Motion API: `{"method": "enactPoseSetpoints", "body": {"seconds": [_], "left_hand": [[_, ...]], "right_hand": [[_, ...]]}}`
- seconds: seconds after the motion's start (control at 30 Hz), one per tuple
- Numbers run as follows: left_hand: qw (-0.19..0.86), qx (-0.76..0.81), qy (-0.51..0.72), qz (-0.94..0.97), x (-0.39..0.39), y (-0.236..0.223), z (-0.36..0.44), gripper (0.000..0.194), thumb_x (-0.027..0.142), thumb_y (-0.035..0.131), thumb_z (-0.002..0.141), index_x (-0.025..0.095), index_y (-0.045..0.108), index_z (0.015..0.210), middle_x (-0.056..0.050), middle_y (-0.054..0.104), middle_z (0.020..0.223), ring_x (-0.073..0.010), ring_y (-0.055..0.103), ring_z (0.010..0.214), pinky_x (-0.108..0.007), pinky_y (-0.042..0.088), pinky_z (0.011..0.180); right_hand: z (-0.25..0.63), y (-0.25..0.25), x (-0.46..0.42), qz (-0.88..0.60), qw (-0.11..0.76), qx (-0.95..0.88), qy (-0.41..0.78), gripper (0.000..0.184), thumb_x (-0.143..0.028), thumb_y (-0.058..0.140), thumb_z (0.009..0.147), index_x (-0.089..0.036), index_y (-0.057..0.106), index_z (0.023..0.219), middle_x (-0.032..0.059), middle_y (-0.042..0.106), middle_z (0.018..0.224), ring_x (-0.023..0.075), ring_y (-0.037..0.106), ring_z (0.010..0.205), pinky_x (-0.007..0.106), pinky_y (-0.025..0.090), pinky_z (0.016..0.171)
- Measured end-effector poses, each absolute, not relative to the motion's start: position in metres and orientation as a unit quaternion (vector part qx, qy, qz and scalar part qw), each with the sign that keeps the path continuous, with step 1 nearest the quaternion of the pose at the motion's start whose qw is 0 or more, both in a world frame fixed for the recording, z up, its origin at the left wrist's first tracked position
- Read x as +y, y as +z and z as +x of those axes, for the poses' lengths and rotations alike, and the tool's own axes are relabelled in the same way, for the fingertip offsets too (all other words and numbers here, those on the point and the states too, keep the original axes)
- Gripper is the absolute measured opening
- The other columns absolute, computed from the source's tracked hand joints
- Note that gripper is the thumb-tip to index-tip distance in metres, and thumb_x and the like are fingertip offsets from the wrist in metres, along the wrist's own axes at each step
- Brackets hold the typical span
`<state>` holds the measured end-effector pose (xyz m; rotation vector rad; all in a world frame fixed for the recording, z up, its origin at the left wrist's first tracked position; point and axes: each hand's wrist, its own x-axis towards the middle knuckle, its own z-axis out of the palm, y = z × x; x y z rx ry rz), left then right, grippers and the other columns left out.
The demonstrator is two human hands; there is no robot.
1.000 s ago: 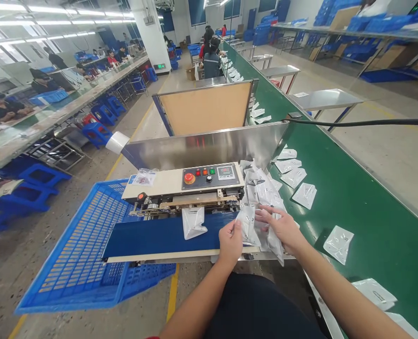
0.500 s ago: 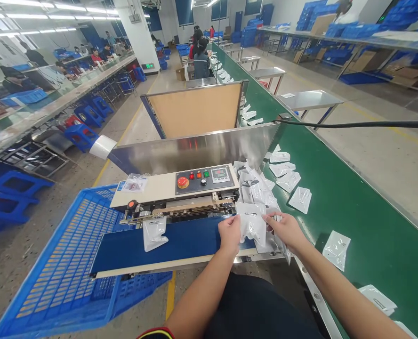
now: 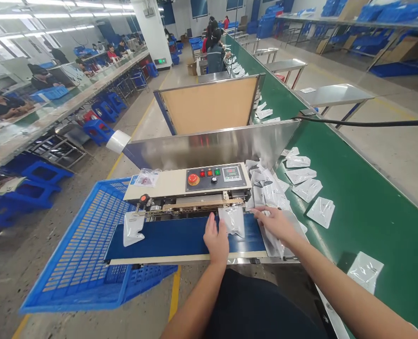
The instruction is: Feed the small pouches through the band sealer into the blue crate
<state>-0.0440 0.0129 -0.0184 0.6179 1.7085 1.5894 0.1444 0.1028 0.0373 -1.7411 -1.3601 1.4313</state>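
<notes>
A white pouch (image 3: 233,222) hangs with its top edge in the slot of the band sealing machine (image 3: 163,186), above the blue belt (image 3: 180,240). Just left of it is my left hand (image 3: 216,239), fingers stretched out, holding nothing. My right hand (image 3: 274,226) is on the other side, its fingers apart near the front of a heap of white pouches (image 3: 267,188); it appears to hold nothing. Another pouch (image 3: 133,229) is at the left end of the machine, over the belt's end.
A blue plastic crate (image 3: 71,249) stands below the belt's left end. On the right runs a green conveyor (image 3: 357,197) with several loose pouches. A metal panel (image 3: 209,143) rises behind the machine, and a black cable (image 3: 364,123) crosses the conveyor.
The pouch I held between both hands has gone into the machine's slot, and my hands have let go. The earlier pouch has travelled left along the belt to its end.
</notes>
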Motion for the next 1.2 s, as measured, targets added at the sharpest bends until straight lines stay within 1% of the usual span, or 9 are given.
{"method": "enactPoseSetpoints", "body": {"seconds": [0.2, 0.33, 0.47, 0.53, 0.6, 0.7, 0.83, 1.0, 1.2], "left_hand": [[0.401, 0.578, 0.501, 0.504, -0.015, 0.018, -0.007, 0.035, 0.048, 0.075, 0.097, 0.022, 0.082, 0.12, -0.013, 0.08, 0.115, -0.0281, 0.075, 0.102, -0.039, 0.063, 0.088], [0.354, 0.614, 0.525, 0.47, 0.007, 0.022, 0.0, 0.042, 0.052, 0.057, 0.108, 0.021, 0.083, 0.1, -0.01, 0.078, 0.097, -0.0253, 0.071, 0.093, -0.036, 0.057, 0.089], [0.41, 0.607, 0.539, 0.416, 0.018, 0.015, -0.006, 0.049, 0.058, 0.057, 0.106, 0.017, 0.084, 0.103, -0.008, 0.079, 0.09, -0.0227, 0.07, 0.083, -0.031, 0.055, 0.079], [0.434, 0.589, 0.534, 0.424, 0.019, 0.012, -0.003, 0.049, 0.059, 0.06, 0.104, 0.016, 0.085, 0.106, -0.007, 0.079, 0.089, -0.0223, 0.069, 0.082, -0.029, 0.054, 0.077], [0.44, 0.586, 0.529, 0.429, 0.023, 0.007, 0.004, 0.048, 0.059, 0.064, 0.101, 0.016, 0.086, 0.095, -0.006, 0.079, 0.084, -0.0221, 0.067, 0.079, -0.029, 0.054, 0.075], [0.481, 0.62, 0.529, 0.323, 0.037, -0.002, 0.016, 0.043, 0.057, 0.077, 0.089, 0.016, 0.083, 0.077, -0.004, 0.073, 0.07, -0.0217, 0.066, 0.073, -0.03, 0.053, 0.071], [0.534, 0.639, 0.531, 0.158, 0.064, -0.018, 0.021, 0.038, 0.05, 0.091, 0.072, 0.014, 0.084, 0.078, -0.003, 0.07, 0.064, -0.0215, 0.067, 0.068, -0.032, 0.054, 0.068], [0.523, 0.636, 0.553, 0.126, 0.076, -0.03, -0.003, 0.041, 0.049, 0.094, 0.067, 0.012, 0.085, 0.083, -0.005, 0.074, 0.069, -0.0224, 0.071, 0.071, -0.032, 0.056, 0.069], [0.496, 0.642, 0.574, 0.11, 0.06, -0.027, -0.048, 0.047, 0.05, 0.09, 0.069, 0.009, 0.084, 0.092, -0.012, 0.081, 0.086, -0.0238, 0.074, 0.078, -0.034, 0.058, 0.074]], "right_hand": [[0.119, 0.054, 0.077, -0.587, 0.339, -0.486, 0.551, 0.061, -0.072, 0.073, 0.085, -0.021, 0.079, 0.118, 0.0089, 0.081, 0.101, 0.0264, 0.073, 0.088, 0.038, 0.058, 0.081], [0.126, 0.057, 0.071, -0.522, 0.413, -0.391, 0.635, 0.07, -0.076, 0.071, 0.086, -0.024, 0.076, 0.133, 0.0098, 0.08, 0.118, 0.0271, 0.073, 0.105, 0.037, 0.06, 0.088], [0.154, 0.045, 0.064, -0.534, 0.38, -0.408, 0.636, 0.062, -0.07, 0.087, 0.076, -0.021, 0.082, 0.114, 0.0085, 0.081, 0.104, 0.0241, 0.072, 0.093, 0.038, 0.061, 0.086], [0.165, 0.035, 0.06, -0.546, 0.363, -0.445, 0.61, 0.061, -0.071, 0.086, 0.076, -0.019, 0.082, 0.106, 0.0082, 0.08, 0.095, 0.023, 0.07, 0.083, 0.037, 0.06, 0.078], [0.174, 0.022, 0.06, -0.562, 0.369, -0.478, 0.566, 0.059, -0.073, 0.082, 0.079, -0.018, 0.082, 0.099, 0.0077, 0.079, 0.088, 0.0231, 0.069, 0.078, 0.036, 0.059, 0.073], [0.188, 0.003, 0.069, -0.615, 0.379, -0.469, 0.508, 0.053, -0.071, 0.079, 0.078, -0.019, 0.079, 0.086, 0.0058, 0.076, 0.076, 0.0222, 0.067, 0.069, 0.034, 0.057, 0.066], [0.196, -0.012, 0.094, -0.669, 0.358, -0.408, 0.508, 0.04, -0.059, 0.081, 0.075, -0.02, 0.073, 0.073, 0.0035, 0.07, 0.063, 0.0202, 0.064, 0.059, 0.033, 0.055, 0.06], [0.165, -0.012, 0.116, -0.651, 0.342, -0.416, 0.535, 0.029, -0.051, 0.08, 0.079, -0.024, 0.073, 0.072, 0.0028, 0.071, 0.063, 0.0198, 0.066, 0.058, 0.032, 0.058, 0.061], [0.132, -0.007, 0.103, -0.621, 0.33, -0.436, 0.562, 0.043, -0.061, 0.083, 0.077, -0.019, 0.08, 0.083, 0.0034, 0.072, 0.067, 0.0198, 0.068, 0.064, 0.032, 0.06, 0.065]]}}
